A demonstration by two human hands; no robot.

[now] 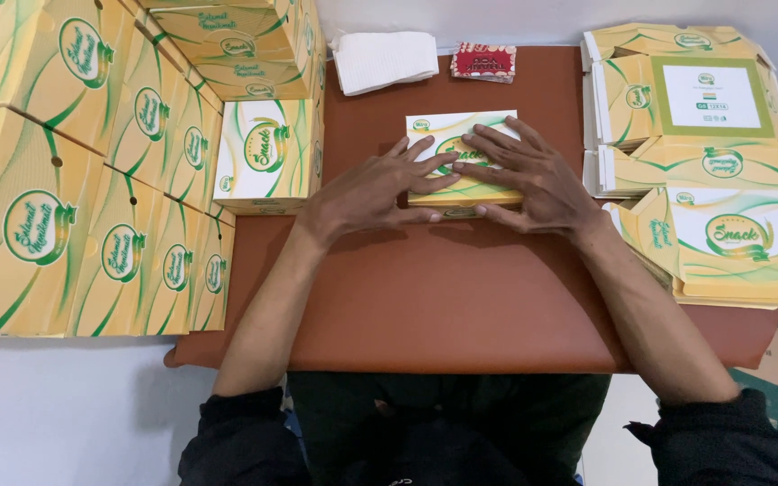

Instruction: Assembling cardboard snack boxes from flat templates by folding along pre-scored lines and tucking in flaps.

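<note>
Two bare hands press flat on one small snack box (463,162) at the middle of the table (461,297). Left hand (373,191) and right hand (528,176) both lie palm down, fingers stretched and slightly spread across the lid, gripping nothing; the thumbs rest along the near edge. The box is closed, shallow and rectangular, white and yellow with green swirls and a green oval emblem.

Surface: a reddish-brown tabletop, with pale floor near left and a white wall at the far side.

Count: one assembled box (267,155) standing left of centre; a large stack of assembled boxes (83,171) far left, number uncertain; one pile of flat unfolded cartons (704,153) at right; one white folded stack of tissue (384,59); one small red packet (484,61) at the far edge.
</note>
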